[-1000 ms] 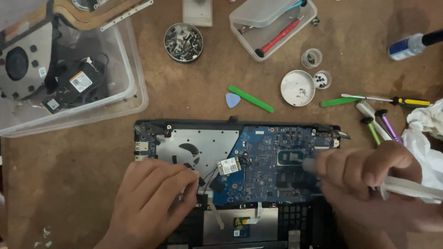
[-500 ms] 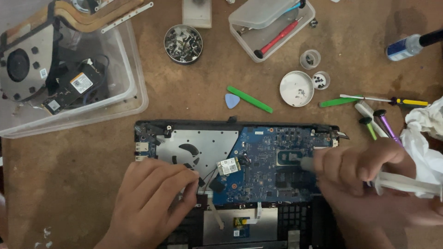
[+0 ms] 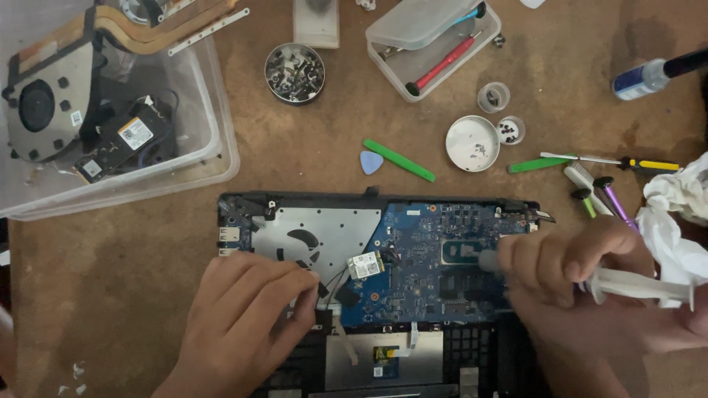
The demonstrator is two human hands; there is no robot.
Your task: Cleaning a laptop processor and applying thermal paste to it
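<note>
I am gripping the white syringe (image 3: 634, 284) in my right hand (image 3: 568, 258) over the blue motherboard (image 3: 435, 258), my left hand (image 3: 247, 309) bracing flat, fingers loose; squeezing hard risks flooding surrounding components.

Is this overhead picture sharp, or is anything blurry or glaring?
Head view: soft, even light and no harsh glare; the right hand and its white syringe look slightly smeared, while the blue circuit board and screw tin stay fairly crisp.
</note>
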